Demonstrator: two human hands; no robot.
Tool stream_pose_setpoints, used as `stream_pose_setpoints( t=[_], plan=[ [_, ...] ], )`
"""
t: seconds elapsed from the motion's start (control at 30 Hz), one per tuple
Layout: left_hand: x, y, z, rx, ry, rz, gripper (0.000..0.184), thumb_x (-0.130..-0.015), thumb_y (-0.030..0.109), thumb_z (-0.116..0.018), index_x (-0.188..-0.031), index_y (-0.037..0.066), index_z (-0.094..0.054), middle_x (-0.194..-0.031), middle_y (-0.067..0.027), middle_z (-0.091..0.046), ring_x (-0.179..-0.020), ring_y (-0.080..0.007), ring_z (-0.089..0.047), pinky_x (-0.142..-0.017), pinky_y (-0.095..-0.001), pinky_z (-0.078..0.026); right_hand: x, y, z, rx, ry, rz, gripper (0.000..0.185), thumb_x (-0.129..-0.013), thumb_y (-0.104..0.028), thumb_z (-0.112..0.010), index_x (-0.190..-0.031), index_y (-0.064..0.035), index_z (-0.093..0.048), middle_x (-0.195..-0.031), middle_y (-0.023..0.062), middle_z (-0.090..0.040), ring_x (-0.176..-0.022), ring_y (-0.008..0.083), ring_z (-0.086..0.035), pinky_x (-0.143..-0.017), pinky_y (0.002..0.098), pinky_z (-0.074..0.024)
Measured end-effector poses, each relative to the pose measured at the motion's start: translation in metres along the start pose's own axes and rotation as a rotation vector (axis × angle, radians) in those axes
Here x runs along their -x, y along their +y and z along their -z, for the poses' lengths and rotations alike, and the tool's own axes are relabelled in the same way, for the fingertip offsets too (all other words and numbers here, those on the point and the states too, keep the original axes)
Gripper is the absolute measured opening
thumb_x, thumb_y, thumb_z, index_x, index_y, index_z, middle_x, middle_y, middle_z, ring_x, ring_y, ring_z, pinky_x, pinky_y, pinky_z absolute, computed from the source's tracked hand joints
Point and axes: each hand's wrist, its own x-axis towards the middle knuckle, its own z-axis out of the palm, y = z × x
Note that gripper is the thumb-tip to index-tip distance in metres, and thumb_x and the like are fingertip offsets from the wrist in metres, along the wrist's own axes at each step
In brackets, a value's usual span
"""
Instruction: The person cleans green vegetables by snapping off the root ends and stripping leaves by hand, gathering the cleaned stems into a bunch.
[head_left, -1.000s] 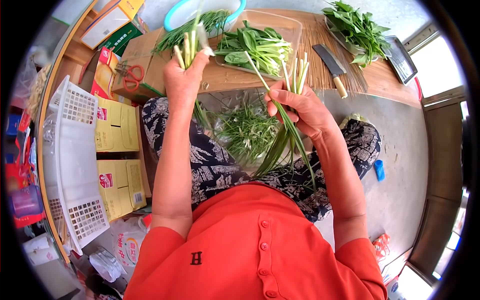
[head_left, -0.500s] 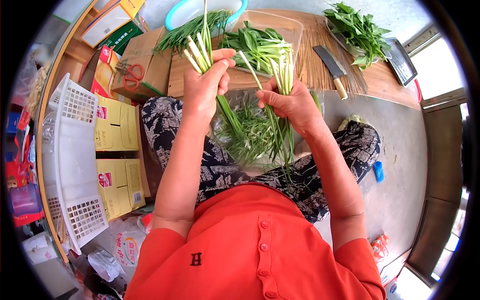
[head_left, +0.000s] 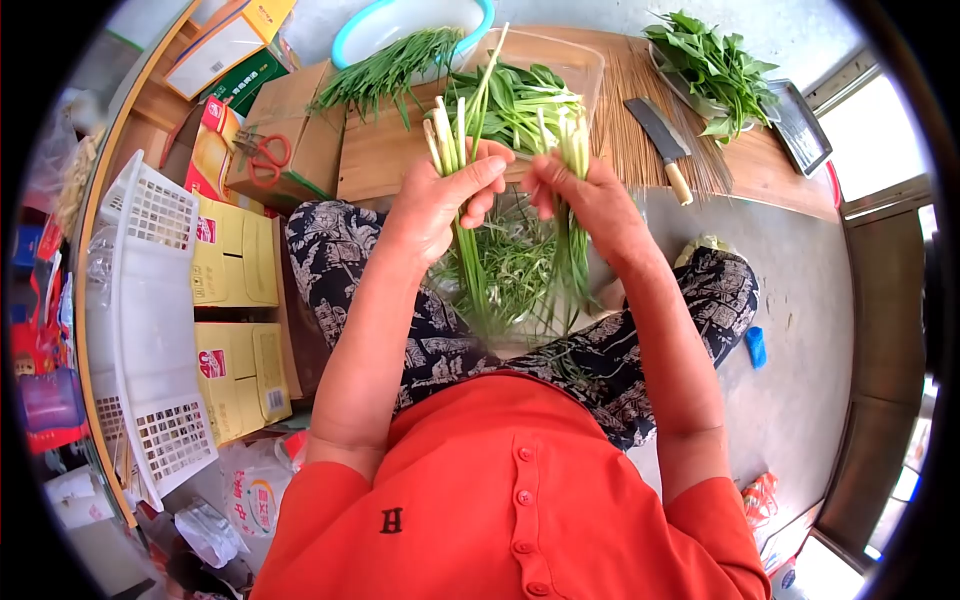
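My left hand [head_left: 437,205] is closed around a bunch of spring onions [head_left: 445,140]. Their pale ends point up past the thumb, and one longer stalk leans to the right. My right hand [head_left: 592,200] grips a second bunch of spring onions [head_left: 575,148], whose green leaves hang below the fist. The fingertips of both hands are close together, and I cannot tell whether they touch. Beneath them, between the knees, lies a heap of loose green leaves [head_left: 515,262], apparently in a clear plastic bag.
On the low wooden table [head_left: 385,155] are a clear tray of leafy greens [head_left: 530,100], thin brown sticks [head_left: 610,120], a cleaver [head_left: 658,130] and a plate of leaves [head_left: 705,75]. Long greens [head_left: 395,70] rest by a blue-rimmed basin [head_left: 350,40]. Scissors [head_left: 265,158] hang at a carton.
My left hand has moved right and slightly down, closer to my right hand. The long stalk in its bunch now tilts right. The single stalk beside my right hand no longer stands apart there.
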Motion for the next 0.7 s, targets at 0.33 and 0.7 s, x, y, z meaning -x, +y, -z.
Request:
stream_pose_setpoints(
  t=[0.33,0.7],
  plan=[
    [0.002,-0.018,-0.016,0.047,-0.203,0.126,0.029,-0.089,0.024,-0.062,-0.105,0.000,-0.058,-0.074,-0.0040,-0.056,-0.053,-0.0094,-0.047,-0.044,-0.0205,-0.035,-0.025,-0.029,0.006,-0.425,0.098,0.180,0.017,-0.085,-0.018,-0.067,-0.090,-0.0019,-0.068,-0.062,-0.0033,-0.052,-0.047,0.0039,-0.036,-0.043,0.0198,-0.0259],
    [-0.007,-0.024,-0.002,0.073,0.049,-0.179,0.034,-0.094,0.029,-0.053,-0.113,0.000,-0.057,-0.098,-0.0086,-0.063,-0.073,-0.0134,-0.058,-0.063,-0.0270,-0.047,-0.023,-0.021,0.019,-0.331,0.193,0.215,0.016,-0.085,-0.019,-0.067,-0.086,-0.0038,-0.069,-0.056,-0.0038,-0.049,-0.048,0.0051,-0.038,-0.046,0.0200,-0.0281]
  ],
)
